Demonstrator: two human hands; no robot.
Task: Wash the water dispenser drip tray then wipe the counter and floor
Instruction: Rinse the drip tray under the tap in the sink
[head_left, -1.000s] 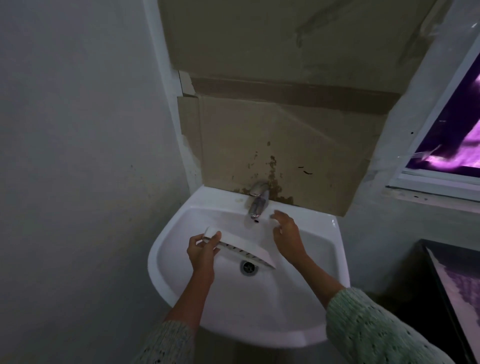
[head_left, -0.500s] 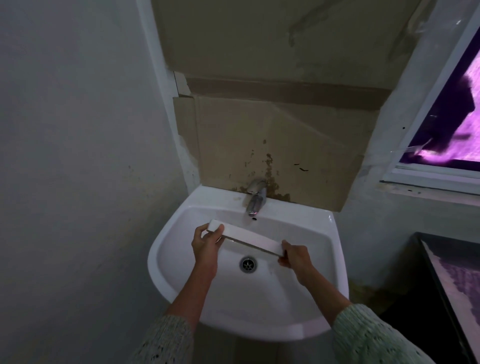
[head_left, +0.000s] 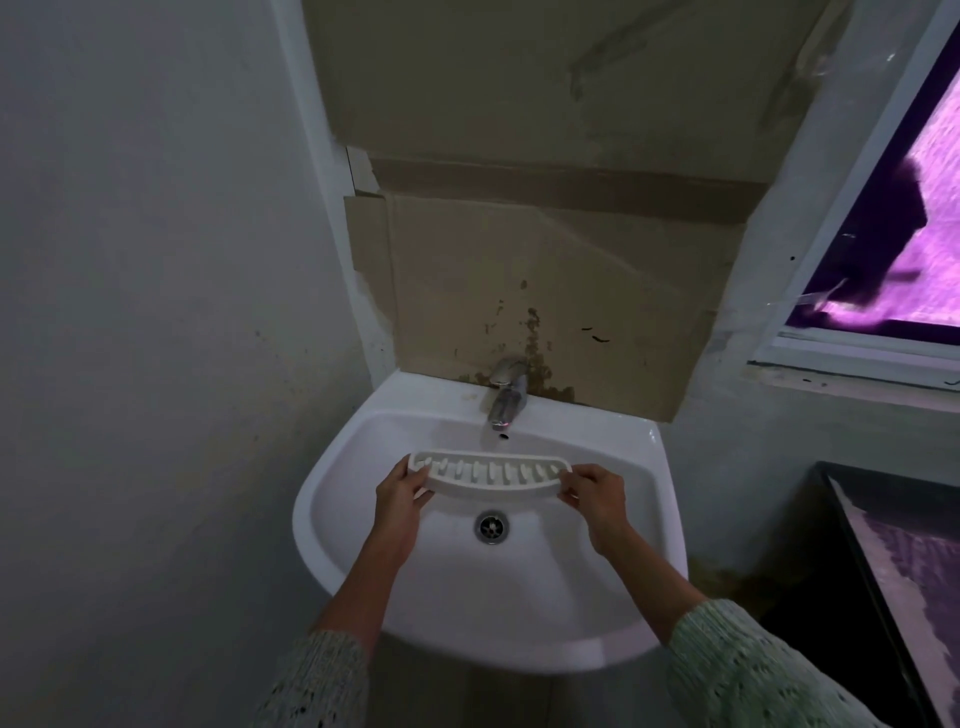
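The sink (head_left: 597, 613) is white and fixed to the wall, and the person holds the work above its bowl. Behind the grip, at the back rim, stands the tap (head_left: 506, 397); no running water can be seen. Below the grip, in the bottom of the bowl, is the drain (head_left: 491, 526).

The tray (head_left: 491, 475) is long, white, with a row of slots facing up. It hangs between the two hands, over the bowl and just in front of the tap. It seems to be thin plastic, so probably light and quite stiff, and slippery when wet.

The left hand (head_left: 402, 501) pinches the left end, fingers curled around the edge. The right hand (head_left: 595, 499) pinches the right end in the same manner. Holding both short ends looks sensible, because the slotted middle gives less to grasp.
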